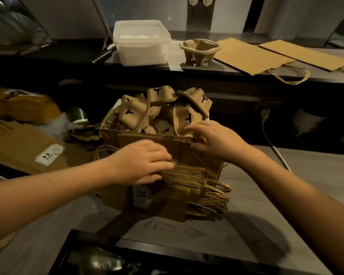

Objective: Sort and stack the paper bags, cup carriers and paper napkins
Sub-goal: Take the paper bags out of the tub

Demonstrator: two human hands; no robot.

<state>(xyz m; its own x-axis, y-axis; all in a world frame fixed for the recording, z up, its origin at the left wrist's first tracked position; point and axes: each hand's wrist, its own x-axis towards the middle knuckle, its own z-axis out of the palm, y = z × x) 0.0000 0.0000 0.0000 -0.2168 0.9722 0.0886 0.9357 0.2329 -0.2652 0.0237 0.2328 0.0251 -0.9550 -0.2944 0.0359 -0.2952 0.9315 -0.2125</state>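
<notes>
A stack of folded brown paper bags (pixel 185 181) with twine handles lies on the grey table in front of me. My left hand (pixel 141 161) rests on top of this stack, fingers curled over its edge. Behind it a cardboard box (pixel 107 133) holds several pulp cup carriers (pixel 135 112) and a bundle of upright bags. My right hand (pixel 214 137) pinches the top right corner of that bundle (pixel 159 139). On the far counter stand a small stack of cup carriers (pixel 200 50) and two flat paper bags (pixel 250 55).
A lidded white plastic tub (pixel 141 42) stands on the far counter. At left lie a large flat brown bag with a 9.9 sticker (pixel 28 153), a wrapped brown bundle (pixel 22 106) and a tape roll (pixel 77 116). A white cable (pixel 274 147) runs down at right.
</notes>
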